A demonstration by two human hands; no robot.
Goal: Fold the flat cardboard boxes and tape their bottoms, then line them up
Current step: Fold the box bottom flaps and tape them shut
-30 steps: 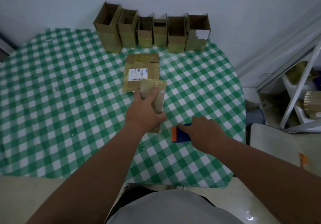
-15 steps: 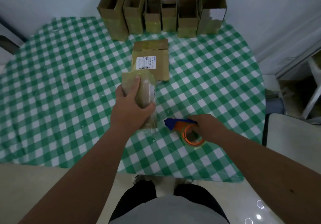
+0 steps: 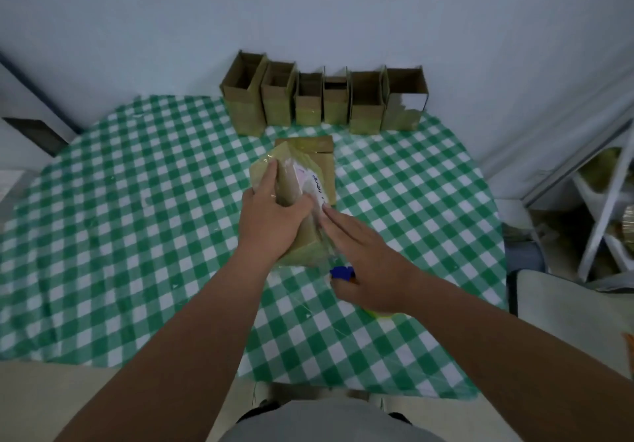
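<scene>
1. Nearest the camera, the right hand (image 3: 367, 263) is seen with straight fingers laid against the side of the brown cardboard box wrapped in clear tape (image 3: 302, 211); nothing is gripped by it. Just under its wrist the blue and orange tape dispenser (image 3: 343, 273) is lying on the green and white checked tablecloth (image 3: 137, 201), mostly hidden.
2. The box is held above the middle of the table by the left hand (image 3: 271, 218), whose fingers and thumb are curled round it. A white label is carried on its upper face. It is judged that tape is being smoothed down on this box, so that its bottom is being closed; whether the seam is fully sealed cannot be told.
3. Just behind it, a flat brown cardboard blank (image 3: 319, 153) is lying on the cloth, partly covered by the held box. It is judged to be not yet folded or taped.
4. At the far edge, against the wall, a row of six open-topped brown cardboard boxes (image 3: 322, 101) is standing upright, side by side. These are judged to be finished and lined up.
5. What appears left: the held box is to be added to the row, and the flat blank folded, taped and placed.
</scene>
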